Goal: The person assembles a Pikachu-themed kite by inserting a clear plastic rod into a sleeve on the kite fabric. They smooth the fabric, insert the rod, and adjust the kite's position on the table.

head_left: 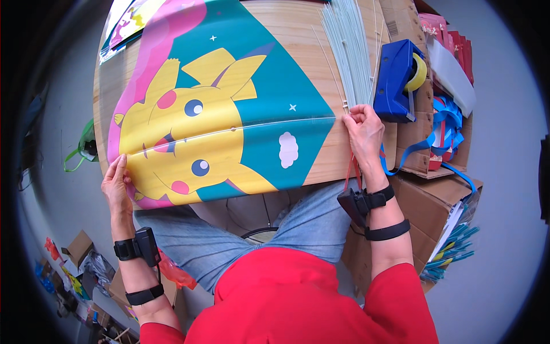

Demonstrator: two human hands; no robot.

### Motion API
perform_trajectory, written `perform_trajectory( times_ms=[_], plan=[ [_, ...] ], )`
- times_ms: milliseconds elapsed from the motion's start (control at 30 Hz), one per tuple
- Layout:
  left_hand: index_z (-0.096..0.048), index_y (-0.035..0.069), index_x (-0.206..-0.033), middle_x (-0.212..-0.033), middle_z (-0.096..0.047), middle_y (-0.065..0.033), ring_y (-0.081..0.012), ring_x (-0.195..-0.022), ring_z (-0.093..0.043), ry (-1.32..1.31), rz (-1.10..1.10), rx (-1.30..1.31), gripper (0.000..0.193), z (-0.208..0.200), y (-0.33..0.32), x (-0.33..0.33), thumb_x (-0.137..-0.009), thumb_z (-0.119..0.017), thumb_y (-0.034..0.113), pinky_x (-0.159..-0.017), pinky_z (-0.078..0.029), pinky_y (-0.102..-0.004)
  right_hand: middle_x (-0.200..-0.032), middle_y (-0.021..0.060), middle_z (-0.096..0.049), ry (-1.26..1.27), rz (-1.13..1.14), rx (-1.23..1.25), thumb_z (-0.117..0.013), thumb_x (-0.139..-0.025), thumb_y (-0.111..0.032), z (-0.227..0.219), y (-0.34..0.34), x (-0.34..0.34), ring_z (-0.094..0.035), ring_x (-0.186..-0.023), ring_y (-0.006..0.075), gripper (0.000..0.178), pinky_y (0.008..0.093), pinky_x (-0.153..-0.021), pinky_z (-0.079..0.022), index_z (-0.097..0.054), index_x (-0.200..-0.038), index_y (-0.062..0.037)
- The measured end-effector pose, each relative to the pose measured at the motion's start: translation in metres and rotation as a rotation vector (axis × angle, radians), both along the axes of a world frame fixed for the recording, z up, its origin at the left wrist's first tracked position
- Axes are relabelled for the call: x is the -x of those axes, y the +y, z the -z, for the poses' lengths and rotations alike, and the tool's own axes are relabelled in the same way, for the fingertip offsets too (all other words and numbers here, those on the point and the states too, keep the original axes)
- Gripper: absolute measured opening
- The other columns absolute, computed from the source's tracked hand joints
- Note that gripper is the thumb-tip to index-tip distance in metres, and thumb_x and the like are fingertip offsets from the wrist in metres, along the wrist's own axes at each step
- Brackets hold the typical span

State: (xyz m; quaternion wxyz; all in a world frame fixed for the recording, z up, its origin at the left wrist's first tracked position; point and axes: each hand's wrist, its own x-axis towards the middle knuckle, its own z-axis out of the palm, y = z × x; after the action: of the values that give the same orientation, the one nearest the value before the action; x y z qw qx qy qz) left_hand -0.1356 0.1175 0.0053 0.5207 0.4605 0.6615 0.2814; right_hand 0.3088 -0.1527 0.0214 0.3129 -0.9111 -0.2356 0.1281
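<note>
A printed kite sail (269,146), teal, pink and yellow with a cartoon animal, lies across the wooden table and comes to a point on the right. A straight clear strip or thin rod (275,122) runs along its middle. At the sail's left edge, my left hand (117,186) pinches the border between thumb and fingers. My right hand (365,135) is just beyond the sail's right point, its thumb and fingertips pressed together; what they hold is too small to make out. A bundle of thin white rods (350,54) lies beside its fingertips, their near ends close to them.
A blue tape dispenser (394,80) with yellow tape stands right of the rods. Beyond the table's right edge, a cardboard box (413,146) holds blue strapping (450,123) and red packs. Another carton (409,215) stands below. A green bag (86,143) lies left of the table.
</note>
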Motion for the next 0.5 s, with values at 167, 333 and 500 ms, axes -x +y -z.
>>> perform_trajectory(
  times_ms=[167, 333, 500],
  plan=[
    [-0.072, 0.006, -0.103, -0.072, -0.058, 0.0054, -0.0015, -0.059, -0.045, -0.012, -0.010, 0.011, 0.023, 0.0025, 0.0002, 0.0011, -0.086, -0.074, 0.019, -0.051, -0.035, -0.0146, -0.073, 0.0124, -0.068, -0.031, -0.009, -0.019, -0.072, -0.077, -0.010, -0.0006, 0.0045, 0.0025, -0.068, -0.068, 0.0236, 0.017, 0.0332, -0.064, -0.052, -0.063, -0.089, -0.0015],
    [-0.072, 0.006, -0.103, -0.072, -0.058, 0.0064, -0.0006, -0.057, -0.044, -0.012, -0.004, 0.027, 0.022, 0.0034, 0.0006, 0.0015, -0.086, -0.074, 0.020, -0.050, -0.035, -0.0139, -0.074, 0.0122, -0.068, -0.042, -0.009, -0.008, -0.072, -0.077, -0.009, 0.0039, 0.0028, 0.0011, -0.068, -0.068, 0.0243, 0.017, 0.0335, -0.064, -0.052, -0.062, -0.088, -0.0014],
    [-0.072, 0.006, -0.103, -0.072, -0.058, 0.0069, -0.0001, -0.057, -0.043, -0.007, 0.004, 0.026, 0.021, 0.0045, -0.0005, 0.0000, -0.087, -0.073, 0.020, -0.050, -0.034, -0.0138, -0.073, 0.0122, -0.068, -0.071, -0.022, -0.034, -0.071, -0.077, -0.008, 0.0051, 0.0017, 0.0029, -0.068, -0.068, 0.0248, 0.016, 0.0340, -0.064, -0.053, -0.061, -0.087, -0.0010]
  ],
)
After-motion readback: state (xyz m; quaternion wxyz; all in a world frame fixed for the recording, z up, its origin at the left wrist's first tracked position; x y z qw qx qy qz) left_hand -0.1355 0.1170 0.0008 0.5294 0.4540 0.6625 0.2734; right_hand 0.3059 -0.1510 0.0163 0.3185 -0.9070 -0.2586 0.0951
